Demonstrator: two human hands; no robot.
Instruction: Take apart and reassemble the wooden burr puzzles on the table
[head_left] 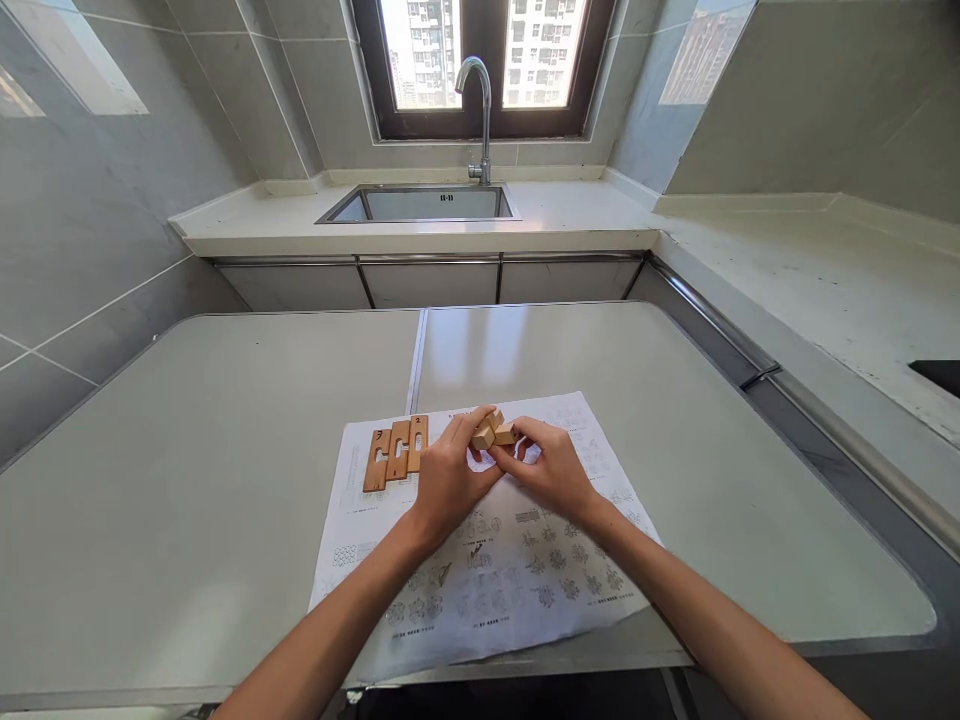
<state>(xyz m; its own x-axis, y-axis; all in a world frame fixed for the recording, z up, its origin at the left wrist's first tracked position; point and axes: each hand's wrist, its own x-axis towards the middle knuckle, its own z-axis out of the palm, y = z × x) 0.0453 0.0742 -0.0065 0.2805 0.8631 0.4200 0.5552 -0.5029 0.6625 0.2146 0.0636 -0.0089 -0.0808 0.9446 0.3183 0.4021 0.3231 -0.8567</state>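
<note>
Several light wooden blocks (484, 438), joined in a small cluster, are held just above a printed paper sheet (495, 600). My left hand (448, 470) grips the cluster from the left, its fingers curled round the far side. From the right, my right hand (550, 467) pinches a block that points its way. The thumbs come close together below the cluster. Left of my left hand, three flat brown wooden pieces with cut-out slots (398, 450) lie side by side on the paper. Fingers hide part of the cluster.
The paper lies on a large pale table (225, 480) with a seam. Beyond it are a white counter (585, 205), a steel sink (427, 205), a tap (486, 110) and a window. Another counter with a metal rail (712, 310) runs along the right.
</note>
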